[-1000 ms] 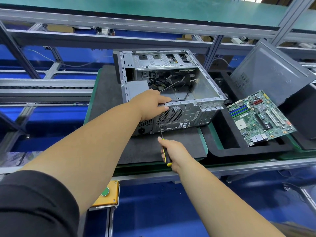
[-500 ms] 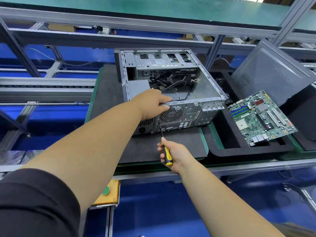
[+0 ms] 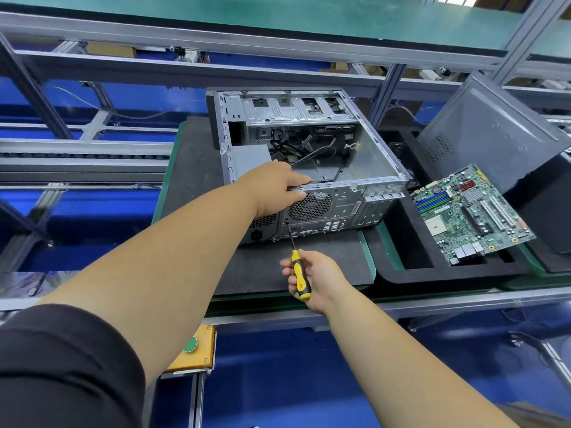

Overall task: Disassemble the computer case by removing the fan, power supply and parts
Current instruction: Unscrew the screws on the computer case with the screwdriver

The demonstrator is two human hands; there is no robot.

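Head view: computer case (image 3: pixel 355 168) open on the mat, fan (image 3: pixel 310 206) behind the rear grille. Left hand (image 3: pixel 273 188) clamped over the case's rear top edge, just at 9 o'clock of the fan. Right hand (image 3: pixel 312 278) wrapped round the screwdriver (image 3: pixel 298 267), shaft running toward 12 o'clock, tip at a screw at the fan's lower-left corner, 7 o'clock of the fan. Looks like fan unscrewing.
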